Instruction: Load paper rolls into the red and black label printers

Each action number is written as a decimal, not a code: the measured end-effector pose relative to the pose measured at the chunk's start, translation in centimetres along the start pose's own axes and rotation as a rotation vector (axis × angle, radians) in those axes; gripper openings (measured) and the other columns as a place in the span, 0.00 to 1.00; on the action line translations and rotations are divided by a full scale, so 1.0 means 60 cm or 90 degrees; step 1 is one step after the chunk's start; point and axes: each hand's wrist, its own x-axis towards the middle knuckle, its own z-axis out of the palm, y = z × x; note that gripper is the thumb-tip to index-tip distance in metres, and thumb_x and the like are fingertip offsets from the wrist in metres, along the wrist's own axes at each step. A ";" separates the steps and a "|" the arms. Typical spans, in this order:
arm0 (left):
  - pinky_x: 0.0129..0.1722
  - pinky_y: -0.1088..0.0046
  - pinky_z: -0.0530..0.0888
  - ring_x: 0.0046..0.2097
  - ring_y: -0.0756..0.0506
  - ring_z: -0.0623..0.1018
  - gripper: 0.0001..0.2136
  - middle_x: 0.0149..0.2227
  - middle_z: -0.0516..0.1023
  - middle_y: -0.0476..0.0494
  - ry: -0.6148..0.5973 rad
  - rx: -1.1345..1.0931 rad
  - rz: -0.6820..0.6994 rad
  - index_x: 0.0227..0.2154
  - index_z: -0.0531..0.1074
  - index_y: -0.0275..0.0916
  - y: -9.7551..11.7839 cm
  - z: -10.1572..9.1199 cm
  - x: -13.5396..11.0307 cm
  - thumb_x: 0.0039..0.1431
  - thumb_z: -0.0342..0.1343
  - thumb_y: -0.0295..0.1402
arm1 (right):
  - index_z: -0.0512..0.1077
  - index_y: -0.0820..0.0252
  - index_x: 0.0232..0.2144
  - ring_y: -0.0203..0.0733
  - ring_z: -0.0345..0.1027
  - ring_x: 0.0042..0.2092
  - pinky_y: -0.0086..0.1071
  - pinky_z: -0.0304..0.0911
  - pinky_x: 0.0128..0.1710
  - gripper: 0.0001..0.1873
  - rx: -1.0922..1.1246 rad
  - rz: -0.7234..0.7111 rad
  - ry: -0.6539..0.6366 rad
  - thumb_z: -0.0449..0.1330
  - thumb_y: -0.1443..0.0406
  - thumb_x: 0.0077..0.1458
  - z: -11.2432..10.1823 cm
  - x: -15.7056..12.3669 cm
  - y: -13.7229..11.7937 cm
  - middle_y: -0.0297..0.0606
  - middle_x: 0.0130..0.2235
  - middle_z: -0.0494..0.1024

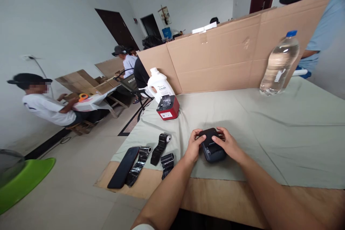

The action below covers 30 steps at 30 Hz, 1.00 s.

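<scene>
"Head view, then: what could go wrong with that black device [212, 151]?"

"I'd guess a slip. Both thumbs rest on the far part of its top, so uneven pressure might tip it or skid it over the cloth [237, 115]. Sliding left of the grip, it might bump the black roll [167, 163], the closest of three lying there."

"And the grip?"

"Narrow, just the device's width: left hand [193, 147] against its left side, right hand [229, 146] against its right. The device sits right between them, seemingly resting on the cloth; its underside is hidden."

"Anything beyond?"

"The red box [174, 109], ahead and left of the grip, well apart. The water bottle [280, 66] stands ahead and right."
</scene>
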 end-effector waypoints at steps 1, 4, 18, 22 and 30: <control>0.33 0.76 0.67 0.36 0.49 0.72 0.22 0.39 0.70 0.49 0.029 -0.003 0.015 0.40 0.64 0.42 -0.001 -0.001 0.002 0.43 0.63 0.42 | 0.58 0.55 0.56 0.50 0.66 0.52 0.47 0.61 0.53 0.37 -0.045 -0.019 0.025 0.60 0.47 0.47 0.008 -0.007 -0.004 0.46 0.54 0.69; 0.33 0.77 0.68 0.35 0.51 0.72 0.22 0.37 0.68 0.50 0.088 -0.013 0.048 0.39 0.63 0.42 -0.005 -0.006 0.009 0.42 0.63 0.43 | 0.55 0.55 0.60 0.60 0.60 0.57 0.53 0.56 0.56 0.50 -0.228 -0.099 0.064 0.68 0.49 0.37 0.037 -0.030 -0.017 0.50 0.57 0.65; 0.18 0.79 0.63 0.21 0.53 0.69 0.16 0.27 0.69 0.52 0.099 0.211 0.015 0.33 0.63 0.39 -0.027 -0.008 0.023 0.49 0.59 0.44 | 0.50 0.68 0.62 0.64 0.62 0.53 0.48 0.57 0.53 0.48 -0.457 0.018 0.270 0.63 0.53 0.45 -0.120 0.068 0.002 0.60 0.51 0.68; 0.22 0.77 0.64 0.23 0.51 0.69 0.08 0.23 0.70 0.52 0.093 0.307 0.037 0.28 0.67 0.39 -0.031 -0.008 0.025 0.48 0.60 0.36 | 0.48 0.70 0.63 0.66 0.62 0.55 0.51 0.57 0.52 0.52 -0.521 0.212 0.436 0.64 0.51 0.43 -0.279 0.111 0.018 0.65 0.53 0.66; 0.34 0.71 0.67 0.28 0.48 0.70 0.02 0.26 0.71 0.49 0.058 0.470 0.138 0.24 0.71 0.39 -0.021 -0.003 0.020 0.49 0.57 0.29 | 0.48 0.68 0.62 0.66 0.60 0.56 0.49 0.58 0.51 0.54 -0.571 0.275 0.464 0.65 0.48 0.41 -0.403 0.106 0.044 0.63 0.54 0.63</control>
